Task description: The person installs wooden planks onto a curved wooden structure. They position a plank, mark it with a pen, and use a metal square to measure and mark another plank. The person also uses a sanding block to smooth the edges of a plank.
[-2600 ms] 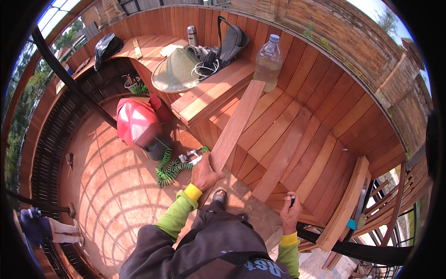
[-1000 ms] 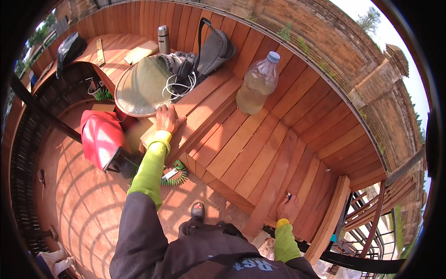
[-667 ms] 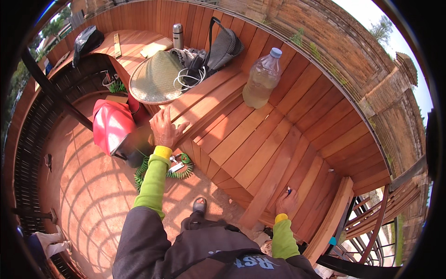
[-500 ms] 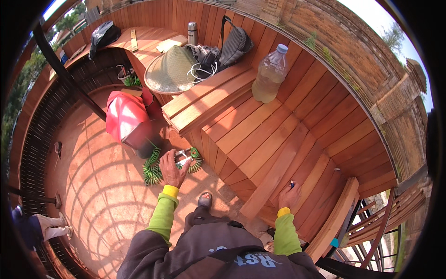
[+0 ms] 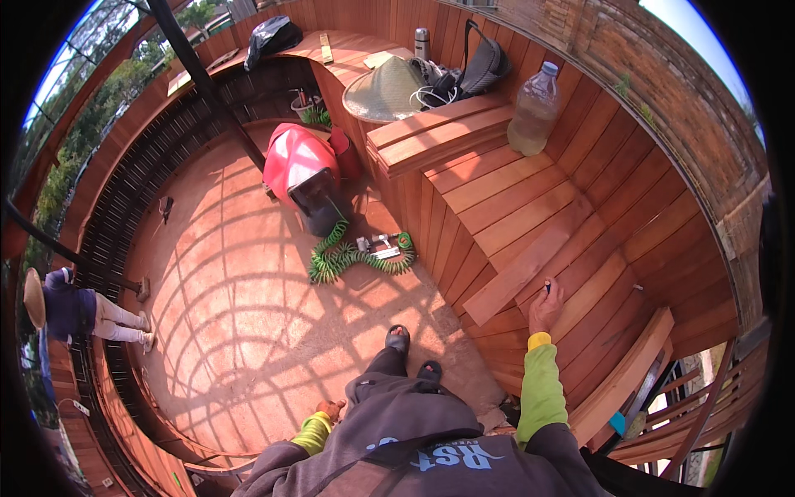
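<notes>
My right hand [image 5: 546,308] grips a small dark pen-like object and rests on the slatted bench seat [image 5: 513,195], beside a loose pale-reddish plank [image 5: 526,267] lying across the slats. My left hand [image 5: 330,409] is low by my trousers, partly hidden, so its fingers are unclear. Beyond the seat lies a stack of cut planks [image 5: 439,128], with a large plastic bottle [image 5: 532,112] beside it. A green coiled hose [image 5: 327,263] with a metal fitting [image 5: 379,248] lies on the floor at the bench's foot.
Red machine with black part [image 5: 300,161], woven hat [image 5: 383,93], bag [image 5: 484,70], thermos [image 5: 421,45] and black plastic bag [image 5: 269,40] stand around. A co-worker [image 5: 74,306] is at the far left. Black posts [image 5: 207,91] and a long board [image 5: 629,373] edge the space.
My left hand let go of the plank it held, left the stack and dropped beside my body. The view has swung left, showing more floor and the co-worker. My right hand still grips the small object.
</notes>
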A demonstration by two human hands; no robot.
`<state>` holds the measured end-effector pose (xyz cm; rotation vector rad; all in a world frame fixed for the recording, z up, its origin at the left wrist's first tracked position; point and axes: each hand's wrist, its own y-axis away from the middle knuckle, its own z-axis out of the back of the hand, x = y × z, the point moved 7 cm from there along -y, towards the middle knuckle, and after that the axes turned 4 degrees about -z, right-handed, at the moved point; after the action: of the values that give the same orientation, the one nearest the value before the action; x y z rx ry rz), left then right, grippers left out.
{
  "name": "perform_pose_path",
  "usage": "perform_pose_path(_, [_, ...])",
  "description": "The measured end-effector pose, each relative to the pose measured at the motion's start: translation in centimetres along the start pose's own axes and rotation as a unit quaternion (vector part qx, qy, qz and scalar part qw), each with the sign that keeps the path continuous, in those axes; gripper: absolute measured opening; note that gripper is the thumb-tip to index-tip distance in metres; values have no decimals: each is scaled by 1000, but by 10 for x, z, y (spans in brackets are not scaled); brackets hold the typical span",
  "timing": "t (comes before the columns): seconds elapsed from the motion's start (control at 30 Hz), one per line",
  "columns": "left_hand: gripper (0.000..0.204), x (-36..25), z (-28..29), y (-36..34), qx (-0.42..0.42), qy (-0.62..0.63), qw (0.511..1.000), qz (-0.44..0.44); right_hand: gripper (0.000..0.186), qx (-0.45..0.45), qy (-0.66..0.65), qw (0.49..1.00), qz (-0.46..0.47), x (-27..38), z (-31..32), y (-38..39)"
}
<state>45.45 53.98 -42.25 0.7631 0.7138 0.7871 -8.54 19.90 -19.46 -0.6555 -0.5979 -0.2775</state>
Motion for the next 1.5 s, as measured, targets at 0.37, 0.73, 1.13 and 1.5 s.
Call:
perform_pose_path(0.37, [48,-19,-9,-9,-102,153,977,-111,26,28,192,981,-25,-15,16,23])
perform_pose_path(0.73, [38,123,-31,-18,-5,362,928,88,29,73,246,964,-64,-4,22,26])
perform_pose_path(1.13, [41,36,24,-4,-26,379,925,5,31,72,230,970,-32,-14,-2,13])
perform_pose_path(1.5, [48,84,-23,37,-172,307,934,62,33,40,212,965,147,-110,-22,6])
